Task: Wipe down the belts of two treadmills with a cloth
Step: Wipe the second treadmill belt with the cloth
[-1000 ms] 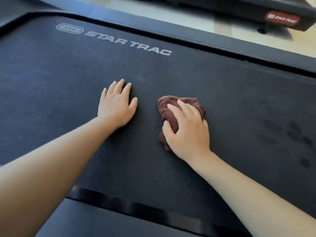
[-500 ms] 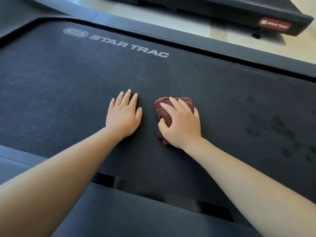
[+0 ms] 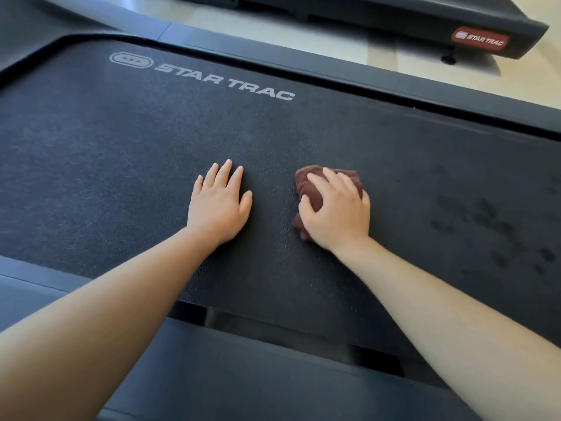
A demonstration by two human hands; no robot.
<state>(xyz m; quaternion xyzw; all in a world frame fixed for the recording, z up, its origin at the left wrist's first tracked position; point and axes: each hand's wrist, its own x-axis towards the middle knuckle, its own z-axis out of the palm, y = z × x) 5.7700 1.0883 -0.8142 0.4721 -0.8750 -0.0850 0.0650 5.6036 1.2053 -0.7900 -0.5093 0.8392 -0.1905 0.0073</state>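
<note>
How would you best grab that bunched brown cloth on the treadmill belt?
From above, over its bunched middle. The cloth is a soft wad flat on the belt, so only top and edges are free; the right hand grips it so, fingers curled over, thumb at its left side.

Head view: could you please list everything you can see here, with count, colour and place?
belt: one, dark grey, centre, white STAR TRAC lettering near far edge
side rails: two, black, beyond and before the belt
dark spots: several, on belt at right
cloth: one, brown, bunched on belt
second treadmill: one, black, red label, top right
floor: pale beige, between treadmills
left hand: flat on belt, left of cloth
right hand: gripping cloth
</note>
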